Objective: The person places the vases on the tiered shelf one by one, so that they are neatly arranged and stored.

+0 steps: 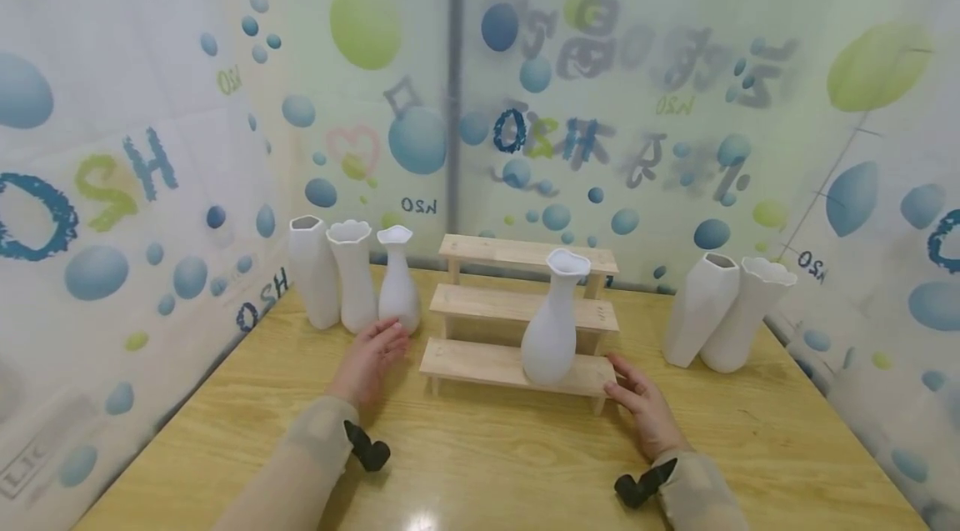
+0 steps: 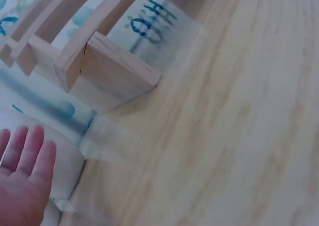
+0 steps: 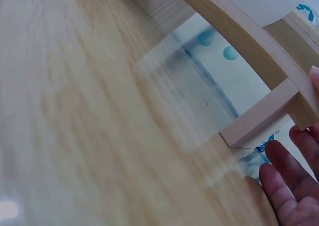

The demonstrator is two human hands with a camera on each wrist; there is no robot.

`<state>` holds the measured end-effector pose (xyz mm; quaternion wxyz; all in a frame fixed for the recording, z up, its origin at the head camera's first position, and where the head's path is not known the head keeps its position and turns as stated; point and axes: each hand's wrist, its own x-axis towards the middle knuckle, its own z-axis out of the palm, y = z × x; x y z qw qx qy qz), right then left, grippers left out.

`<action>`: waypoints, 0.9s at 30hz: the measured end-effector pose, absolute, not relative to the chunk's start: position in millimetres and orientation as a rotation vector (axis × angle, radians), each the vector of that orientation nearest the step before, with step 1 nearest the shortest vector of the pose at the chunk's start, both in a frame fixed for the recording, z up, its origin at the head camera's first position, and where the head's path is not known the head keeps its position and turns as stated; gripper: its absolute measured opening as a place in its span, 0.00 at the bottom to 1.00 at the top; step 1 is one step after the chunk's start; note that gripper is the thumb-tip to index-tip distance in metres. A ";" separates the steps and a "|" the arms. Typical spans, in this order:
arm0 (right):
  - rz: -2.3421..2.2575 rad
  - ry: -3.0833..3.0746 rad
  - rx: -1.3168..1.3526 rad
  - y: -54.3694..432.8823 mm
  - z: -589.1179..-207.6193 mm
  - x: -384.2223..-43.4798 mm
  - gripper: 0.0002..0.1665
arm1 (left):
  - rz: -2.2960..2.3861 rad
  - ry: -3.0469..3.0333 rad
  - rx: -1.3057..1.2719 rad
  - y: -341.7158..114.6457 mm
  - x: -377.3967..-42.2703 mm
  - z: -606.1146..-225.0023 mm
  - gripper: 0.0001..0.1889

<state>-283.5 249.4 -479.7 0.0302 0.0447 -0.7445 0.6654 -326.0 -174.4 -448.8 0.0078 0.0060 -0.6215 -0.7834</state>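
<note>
A three-tier wooden display stand (image 1: 480, 359) stands on the table, with a white long-necked vase (image 1: 551, 339) upright on its lowest step. My right hand (image 1: 647, 406) is at the right end of that step, thumb and fingers around the plank's end. In the right wrist view, fingertips (image 3: 279, 158) show beside the plank's corner. My left hand (image 1: 372, 360), fingers extended, is just in front of a small long-necked white vase (image 1: 400, 289) on the table. The left wrist view shows the straight fingers (image 2: 32, 153) in front of a white vase (image 2: 70, 166).
Left of the stand are a faceted white vase (image 1: 315, 281) and a ruffled-rim white vase (image 1: 356, 285). At right, another faceted vase (image 1: 697, 314) leans beside a ruffled vase (image 1: 746, 318). Patterned curtains (image 1: 367, 139) enclose the wooden table (image 1: 487, 464) at the back and sides.
</note>
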 end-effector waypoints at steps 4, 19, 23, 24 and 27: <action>2.054 -2.293 0.127 251.1 -479.2 -283.6 0.35 | -2.219 -1.972 0.048 -167.2 -331.3 -441.4 0.26; 2.089 -2.277 0.088 250.6 -481.3 -285.9 0.34 | -1.717 -2.083 0.259 -155.1 -362.4 -417.9 0.30; 2.088 -2.280 0.080 250.7 -481.5 -286.2 0.34 | -1.669 -2.099 0.256 -153.9 -368.0 -420.2 0.31; 2.091 -2.281 0.080 250.8 -481.5 -286.3 0.34 | -1.655 -2.109 0.258 -153.6 -369.0 -421.3 0.31; 2.085 -2.288 0.074 251.3 -481.5 -286.8 0.34 | -1.605 -2.172 0.280 -152.8 -371.4 -425.7 0.34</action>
